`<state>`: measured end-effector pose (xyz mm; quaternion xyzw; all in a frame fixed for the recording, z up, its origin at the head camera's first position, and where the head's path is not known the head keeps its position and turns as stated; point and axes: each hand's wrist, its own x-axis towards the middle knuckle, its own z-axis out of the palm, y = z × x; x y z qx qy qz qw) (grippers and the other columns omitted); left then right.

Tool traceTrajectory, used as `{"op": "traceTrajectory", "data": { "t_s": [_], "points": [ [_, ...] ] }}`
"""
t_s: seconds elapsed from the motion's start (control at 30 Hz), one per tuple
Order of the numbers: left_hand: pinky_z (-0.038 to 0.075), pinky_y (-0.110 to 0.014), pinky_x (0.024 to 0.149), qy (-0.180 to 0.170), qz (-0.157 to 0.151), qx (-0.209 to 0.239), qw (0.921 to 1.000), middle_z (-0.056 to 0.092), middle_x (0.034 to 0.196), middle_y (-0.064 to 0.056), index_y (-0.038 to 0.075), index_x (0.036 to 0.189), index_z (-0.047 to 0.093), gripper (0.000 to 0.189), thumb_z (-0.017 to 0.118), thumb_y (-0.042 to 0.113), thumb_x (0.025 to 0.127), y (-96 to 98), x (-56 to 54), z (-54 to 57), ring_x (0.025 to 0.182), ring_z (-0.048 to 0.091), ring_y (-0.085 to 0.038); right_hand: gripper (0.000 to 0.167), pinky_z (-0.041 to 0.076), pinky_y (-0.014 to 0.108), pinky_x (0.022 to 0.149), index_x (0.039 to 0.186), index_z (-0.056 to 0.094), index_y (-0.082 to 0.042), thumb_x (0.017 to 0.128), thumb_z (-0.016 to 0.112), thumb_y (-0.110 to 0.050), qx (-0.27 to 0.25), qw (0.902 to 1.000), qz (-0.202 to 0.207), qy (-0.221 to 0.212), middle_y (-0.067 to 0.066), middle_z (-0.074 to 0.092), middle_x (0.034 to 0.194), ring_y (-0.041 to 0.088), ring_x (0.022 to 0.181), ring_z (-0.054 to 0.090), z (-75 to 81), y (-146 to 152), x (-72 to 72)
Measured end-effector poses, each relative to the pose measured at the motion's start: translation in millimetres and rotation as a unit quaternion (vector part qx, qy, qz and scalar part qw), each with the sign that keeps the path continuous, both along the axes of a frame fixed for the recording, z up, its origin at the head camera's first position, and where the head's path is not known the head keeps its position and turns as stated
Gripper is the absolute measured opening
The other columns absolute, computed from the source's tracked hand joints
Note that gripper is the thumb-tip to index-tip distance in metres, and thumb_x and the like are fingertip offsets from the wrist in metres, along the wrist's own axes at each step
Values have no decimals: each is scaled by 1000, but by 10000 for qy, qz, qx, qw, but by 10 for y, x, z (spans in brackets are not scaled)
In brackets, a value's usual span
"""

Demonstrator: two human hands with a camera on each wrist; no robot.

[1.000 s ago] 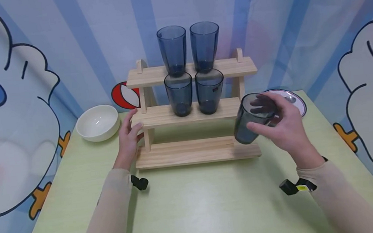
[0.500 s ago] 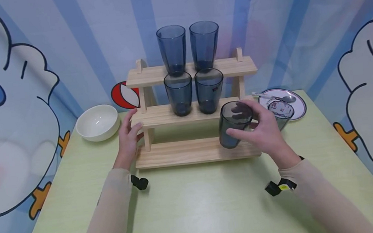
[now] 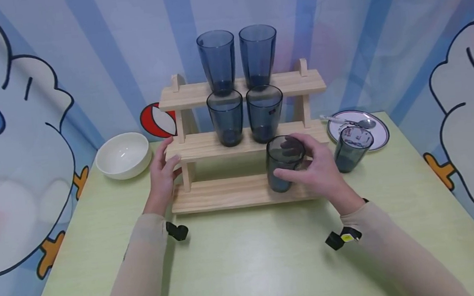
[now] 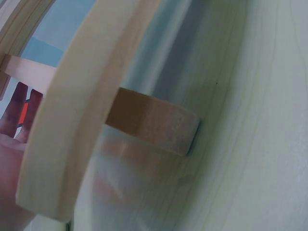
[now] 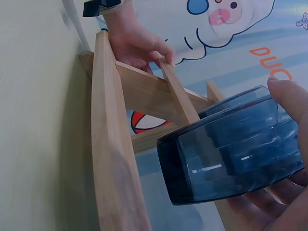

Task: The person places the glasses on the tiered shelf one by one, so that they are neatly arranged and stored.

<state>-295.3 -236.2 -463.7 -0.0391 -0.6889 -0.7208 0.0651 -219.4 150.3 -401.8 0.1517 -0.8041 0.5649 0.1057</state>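
My right hand (image 3: pixel 322 171) grips a dark blue-grey tumbler (image 3: pixel 276 159), thumb on the near side and fingers round the far side. In the right wrist view the base of this tumbler (image 5: pixel 226 154) is apart from the bottom board (image 5: pixel 113 144) of the three-tier wooden rack (image 3: pixel 224 191). My left hand (image 3: pixel 162 173) holds the rack's left end at the middle shelf; some fingers are hidden. Two matching tumblers (image 3: pixel 218 62) stand upright on the top shelf, and two more tumblers (image 3: pixel 226 120) on the middle one.
Another tumbler (image 3: pixel 349 154) stands on the table right of the rack. Behind it lies a rimmed plate (image 3: pixel 382 137) with a spoon (image 3: pixel 363 123). At the left is a white bowl (image 3: pixel 123 158). A cartoon curtain (image 3: pixel 135 48) hangs close behind the rack.
My right hand has carried the tumbler leftward and slightly down, toward the bottom shelf, and the tumbler is more upright. The tumbler on the table has come into sight. The left hand stays put.
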Motion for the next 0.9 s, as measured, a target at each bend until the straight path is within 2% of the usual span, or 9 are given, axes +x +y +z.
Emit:
{"op": "traceTrajectory", "data": {
  "t_s": [0.17,0.33,0.57,0.9],
  "points": [
    [46,-56,112,-24,4,-24,10000,43,162,-1,24,160,42,53,51,21,108,-4,-4,-6,133,50,-25,77,56,24,81,143,59,-9,75,95,-14,-88,9997,211,-98,9,67,129,21,107,66,-44,-157,-19],
    [47,-54,110,-25,5,-7,10000,42,162,-1,27,159,43,52,51,20,108,-4,-3,-7,134,50,-24,77,61,35,87,143,58,-11,76,96,-16,-189,9985,502,-133,7,66,131,21,109,69,-95,-355,-48],
    [48,-52,109,-7,12,-4,10000,43,161,-2,29,158,45,51,51,20,108,6,0,-6,133,50,-24,80,58,50,90,142,58,-10,74,97,-20,-102,9983,576,47,6,66,131,21,113,66,-164,-594,-95],
    [47,-53,110,30,-20,-21,10000,42,162,-1,26,159,43,52,51,20,109,9,17,3,133,51,-24,80,60,47,90,142,59,-12,73,98,-24,-89,9977,658,123,6,66,133,23,112,68,-229,-842,-123]
  ]
}}
